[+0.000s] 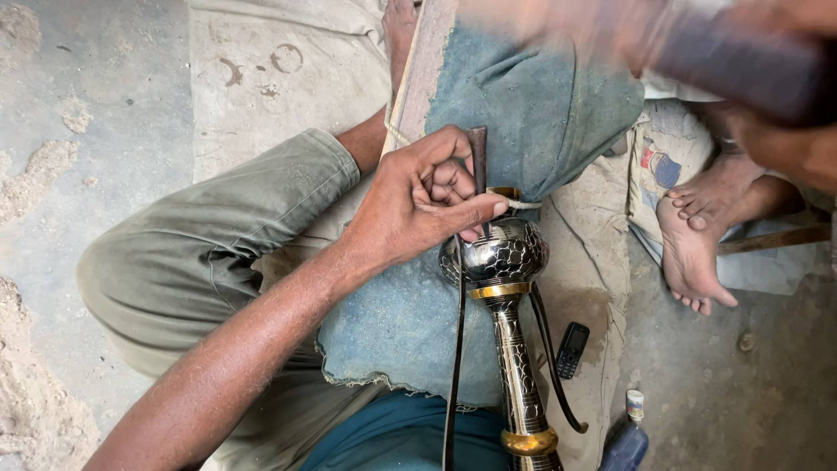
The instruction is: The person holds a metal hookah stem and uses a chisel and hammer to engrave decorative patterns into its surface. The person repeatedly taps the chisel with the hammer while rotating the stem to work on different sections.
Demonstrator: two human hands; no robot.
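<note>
My left hand (417, 202) pinches a thin dark chisel (479, 157) upright, its tip on the round bulb of a silver engraved metal vessel (506, 253). The vessel has brass rings and a long patterned neck (520, 371) running towards me. It lies on a blue cloth (532, 105) over my lap. My right hand (789, 144) is at the top right edge, heavily blurred, gripping a dark hammer-like tool (741, 61) raised above the vessel.
A small dark mobile phone (572, 349) lies on the cloth right of the neck. A little white bottle (635, 406) and a blue container (624, 447) stand nearby. My bare foot (695, 235) rests at right. Dark straps (457, 349) flank the vessel. Sand (35, 410) lies at left.
</note>
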